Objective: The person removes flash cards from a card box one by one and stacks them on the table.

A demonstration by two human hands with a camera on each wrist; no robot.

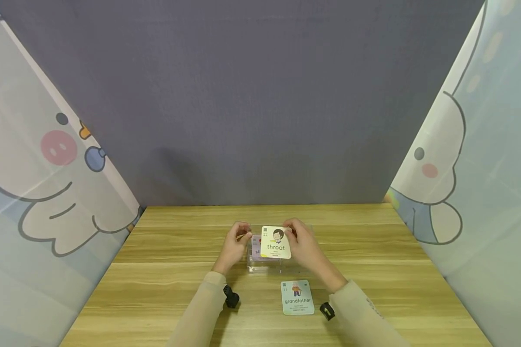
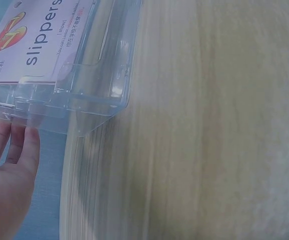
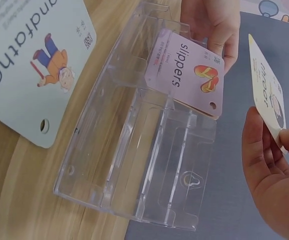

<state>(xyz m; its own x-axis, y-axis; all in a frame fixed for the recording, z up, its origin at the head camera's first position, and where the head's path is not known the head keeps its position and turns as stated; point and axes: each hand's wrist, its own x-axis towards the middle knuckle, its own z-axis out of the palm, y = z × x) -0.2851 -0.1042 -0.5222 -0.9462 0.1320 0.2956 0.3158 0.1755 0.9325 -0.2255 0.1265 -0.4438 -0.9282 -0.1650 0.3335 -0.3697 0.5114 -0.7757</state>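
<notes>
Throat flashcard (image 1: pixel 275 242): likely light, stiff; hold by edges. Right grip (image 1: pixel 306 246) pinches its right side; left grip (image 1: pixel 233 248) pinches clear plastic rack (image 3: pixel 190 160).

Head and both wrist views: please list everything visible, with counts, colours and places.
Wooden table: 1, yellow-brown, under everything
Clear card rack: 1, transparent, mid-table
"slippers" flashcard: 1 face showing, lilac, in rack
"throat" flashcard: 1, cream, held off the rack
"grandfather" flashcard: 1, pale blue-green, on table, near side of rack
Backdrop: 1, dark grey, behind table
Cartoon-print panels: 2, mostly white and pale blue, either side
Wrist devices: 2, black, one per wrist
Sleeves: 2, beige, forearms
Left hand: 1, gripping rack
Right hand: 1, pinching "throat" flashcard
</notes>
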